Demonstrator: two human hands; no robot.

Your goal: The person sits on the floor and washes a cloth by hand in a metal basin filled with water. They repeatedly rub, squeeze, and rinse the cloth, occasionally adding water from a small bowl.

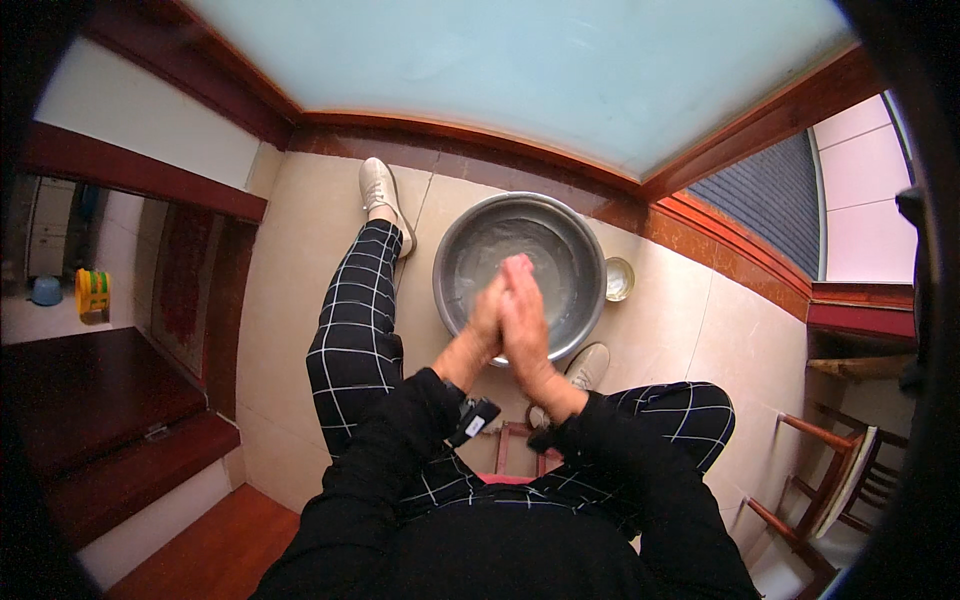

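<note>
My left hand [486, 313] and my right hand [523, 319] are pressed palm to palm above a round metal basin [444, 281]. Their fingers point away from me and are blurred. Whether anything lies between the palms is hidden. Cloudy, greyish liquid [517, 234] covers the basin's bottom. Close against the basin's right side stands a small round container [619, 280] with whitish contents. A black band with a small device [474, 422] is around my left wrist.
My beige shoes [377, 187] flank the basin on the tiled floor [285, 300]. A frosted panel [525, 67] in a wooden frame rises beyond it. A wooden chair [825, 480] stands at right. Under me is a stool [517, 446]. A yellow container [93, 291] appears far left.
</note>
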